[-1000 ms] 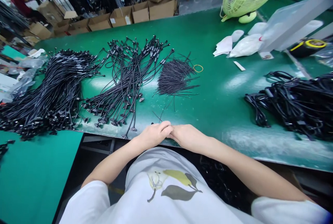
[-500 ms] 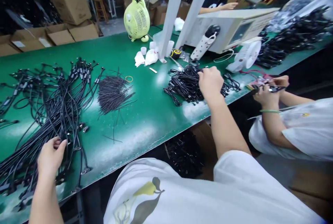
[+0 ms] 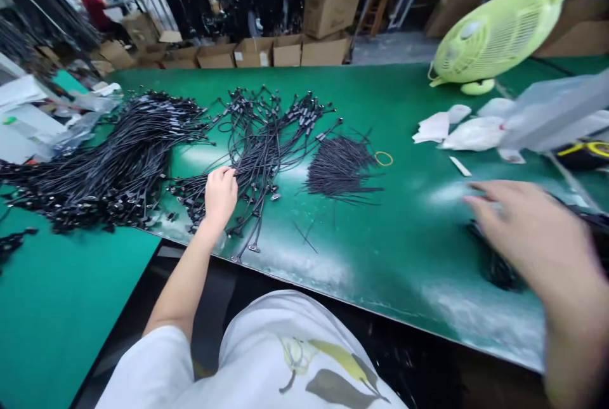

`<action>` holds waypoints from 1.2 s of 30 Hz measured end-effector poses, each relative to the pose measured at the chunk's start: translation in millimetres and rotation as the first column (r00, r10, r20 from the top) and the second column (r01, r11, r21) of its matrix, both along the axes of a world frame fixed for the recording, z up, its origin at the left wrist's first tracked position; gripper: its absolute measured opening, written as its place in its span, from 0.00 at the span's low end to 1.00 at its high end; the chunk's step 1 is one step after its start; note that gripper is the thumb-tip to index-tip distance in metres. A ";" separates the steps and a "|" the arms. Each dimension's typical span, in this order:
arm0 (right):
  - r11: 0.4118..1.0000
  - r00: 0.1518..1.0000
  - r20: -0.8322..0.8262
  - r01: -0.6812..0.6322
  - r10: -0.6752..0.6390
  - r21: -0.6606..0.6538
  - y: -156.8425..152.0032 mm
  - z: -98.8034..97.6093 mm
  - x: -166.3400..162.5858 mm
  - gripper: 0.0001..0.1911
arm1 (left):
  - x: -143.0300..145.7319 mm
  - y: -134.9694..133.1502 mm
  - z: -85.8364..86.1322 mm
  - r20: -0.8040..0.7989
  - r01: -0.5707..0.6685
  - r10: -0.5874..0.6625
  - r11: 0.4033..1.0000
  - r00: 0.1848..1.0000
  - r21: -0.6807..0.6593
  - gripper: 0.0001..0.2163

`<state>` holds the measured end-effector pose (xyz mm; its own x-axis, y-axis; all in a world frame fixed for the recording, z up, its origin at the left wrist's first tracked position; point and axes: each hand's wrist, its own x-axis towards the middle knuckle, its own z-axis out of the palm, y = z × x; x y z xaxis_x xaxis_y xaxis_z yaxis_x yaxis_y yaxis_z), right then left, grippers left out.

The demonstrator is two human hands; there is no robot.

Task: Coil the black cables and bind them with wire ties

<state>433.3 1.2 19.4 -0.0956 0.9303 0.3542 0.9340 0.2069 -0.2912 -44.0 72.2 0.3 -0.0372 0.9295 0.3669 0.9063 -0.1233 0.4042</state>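
Note:
My left hand (image 3: 220, 194) rests on the middle pile of black cables with small plugs (image 3: 259, 142), its fingers curled onto the strands. Whether it grips one I cannot tell. My right hand (image 3: 528, 231) is blurred by motion at the right, fingers stretched out and apart, above another heap of black cables (image 3: 499, 266) that it mostly hides. A bundle of thin black ties (image 3: 340, 167) lies between the two hands, with a yellow rubber band (image 3: 383, 158) beside it.
A large pile of black cables (image 3: 104, 165) lies at the left of the green table (image 3: 390, 231). A lime-green fan (image 3: 495, 28), white bags (image 3: 471, 133) and a clear plastic box (image 3: 552, 111) stand at the right. Cardboard boxes (image 3: 285, 51) line the far edge. A person in red (image 3: 98, 9) works far back.
The view swung back left. My left hand moved onto the middle cable pile. My right hand left the right-hand cable heap and now sweeps above it, blurred.

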 end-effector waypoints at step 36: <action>0.917 0.941 0.079 -0.298 0.329 -0.266 46.7 29.7 -116.0 0.14 | 29.3 -79.4 -0.4 0.919 0.719 0.288 0.695 -0.268 -0.008 0.10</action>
